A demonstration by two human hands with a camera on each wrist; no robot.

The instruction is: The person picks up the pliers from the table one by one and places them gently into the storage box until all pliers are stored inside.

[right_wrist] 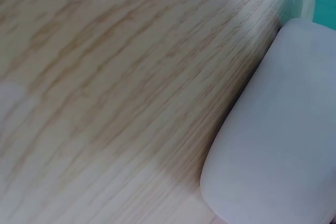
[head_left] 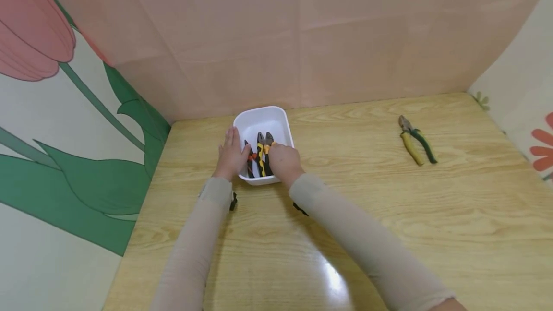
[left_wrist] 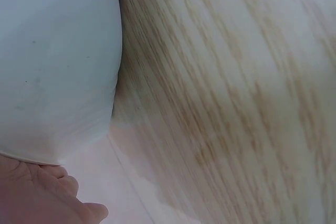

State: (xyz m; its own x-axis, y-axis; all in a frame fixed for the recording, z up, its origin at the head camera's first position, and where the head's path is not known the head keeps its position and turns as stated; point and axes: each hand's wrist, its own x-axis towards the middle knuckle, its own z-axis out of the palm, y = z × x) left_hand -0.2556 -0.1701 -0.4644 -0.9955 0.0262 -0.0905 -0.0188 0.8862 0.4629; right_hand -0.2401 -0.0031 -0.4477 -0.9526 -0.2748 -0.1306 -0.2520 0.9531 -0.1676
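Note:
A white plastic tray [head_left: 259, 115] sits toward the back of the table. Along its left rim lies my left hand [head_left: 232, 156], fingers extended; the left wrist view shows the fingers [left_wrist: 42, 192] at the tray's edge. Inside, my right hand [head_left: 285, 161] holds pliers [head_left: 270, 138] with yellow-and-black handles, jaws pointing away, handles partly hidden by the hand. Left of these are more yellow-and-black pliers [head_left: 260, 153] and a red-and-black handled pair [head_left: 250, 160], side by side. The right wrist view shows only the tray's outer wall [right_wrist: 273, 129] and the table.
Another pair of pliers [head_left: 414, 140], with one yellow and one green handle, lies on the wooden table [head_left: 354, 157] to the right. A pinkish cloth wall [head_left: 294, 37] rises behind the table, and a flower-painted panel [head_left: 86, 176] stands at the left.

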